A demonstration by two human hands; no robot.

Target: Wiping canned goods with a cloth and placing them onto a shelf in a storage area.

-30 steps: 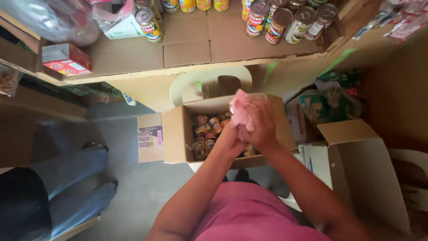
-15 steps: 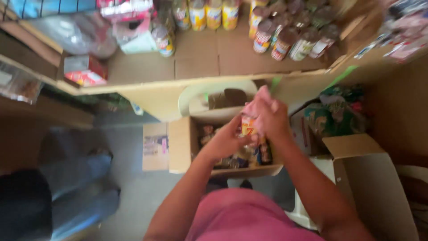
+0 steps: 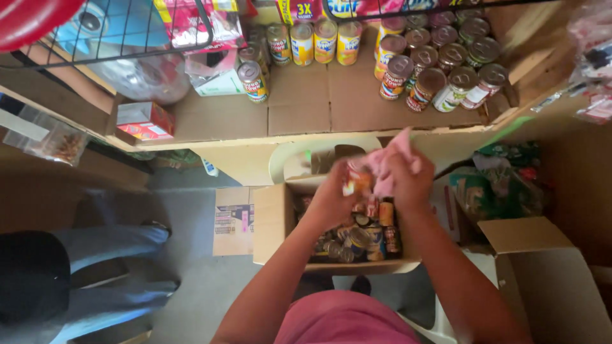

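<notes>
1. Head view, looking straight down: both hands are raised together above an open cardboard box (image 3: 274, 220) of cans, which serves as the landmark for every position below.
2. The left hand (image 3: 333, 194) is above the far edge of the box. Its fingers are wrapped around a small can (image 3: 357, 183) with a yellow-and-red label.
3. The right hand (image 3: 408, 181) is just beside the left, also above the far edge of the box. Its fingers are bunched on a pink cloth (image 3: 387, 164), which lies against the can.
4. The can and cloth are therefore held in the air, above the box and clear of its contents.
5. Inside the box, further cans (image 3: 357, 239) lie packed close together, some on their sides.
6. Beyond the box runs a cardboard-lined shelf (image 3: 306, 102). A row of yellow-labelled cans (image 3: 312, 41) stands at its back, and a cluster of cans (image 3: 440, 73) stands toward its right end.
7. A small red carton (image 3: 145, 121) sits on the shelf, far left of the box.
8. To the right of the box an empty open carton (image 3: 542, 280) stands on the floor.
9. To the left of the box, another person's legs in blue trousers (image 3: 95, 267) are on the floor.
</notes>
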